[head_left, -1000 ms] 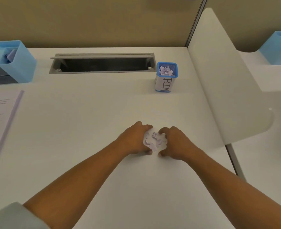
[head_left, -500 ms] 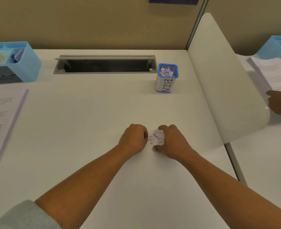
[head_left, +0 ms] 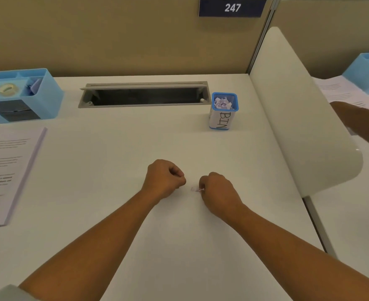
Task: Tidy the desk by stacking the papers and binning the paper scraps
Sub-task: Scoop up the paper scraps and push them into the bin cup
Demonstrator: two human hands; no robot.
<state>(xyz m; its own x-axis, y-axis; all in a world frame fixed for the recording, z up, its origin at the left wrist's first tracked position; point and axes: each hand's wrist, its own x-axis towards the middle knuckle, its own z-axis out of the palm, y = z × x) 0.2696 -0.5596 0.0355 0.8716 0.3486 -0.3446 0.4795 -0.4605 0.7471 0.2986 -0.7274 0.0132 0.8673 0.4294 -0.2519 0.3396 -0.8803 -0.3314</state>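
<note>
While the white desk (head_left: 92,159) carries a stack of papers (head_left: 3,170) at its left edge and, toward the far right, a blue-rimmed bin (head_left: 222,120) labelled BIN with torn paper in it, both hands rest near the desk's middle. The left hand (head_left: 165,179) is curled into a fist, and I cannot tell whether it holds anything. The right hand (head_left: 218,192) is curled, its fingertips pinching the paper scraps (head_left: 195,189), which lie on the desk between the two hands.
</note>
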